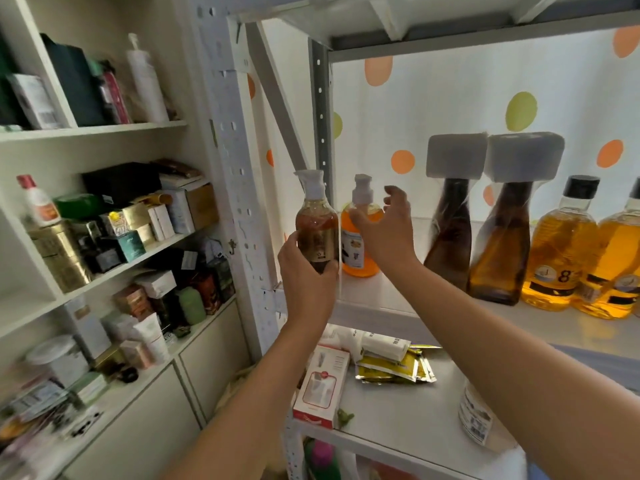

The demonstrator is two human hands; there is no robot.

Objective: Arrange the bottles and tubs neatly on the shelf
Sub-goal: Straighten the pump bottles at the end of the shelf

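My left hand (pixel 306 271) grips a brown pump bottle (pixel 317 223) upright, in front of the left end of the white metal shelf (pixel 433 308). Just right of it, an orange pump bottle (pixel 360 252) stands on the shelf. My right hand (pixel 386 226) hovers by the orange bottle's neck with fingers spread, holding nothing. Further right on the same shelf stand two dark bottles with wrapped white tops (pixel 450 216) (pixel 502 233), then two amber bottles with black caps (pixel 561 251) (pixel 616 268).
The lower shelf (pixel 398 410) holds a red-and-white box (pixel 322 386), yellow sachets (pixel 394 367) and a labelled jar (pixel 476 414). A perforated grey upright (pixel 235 188) stands beside my left hand. To the left, a white cabinet (pixel 104 271) is crowded with boxes and cosmetics.
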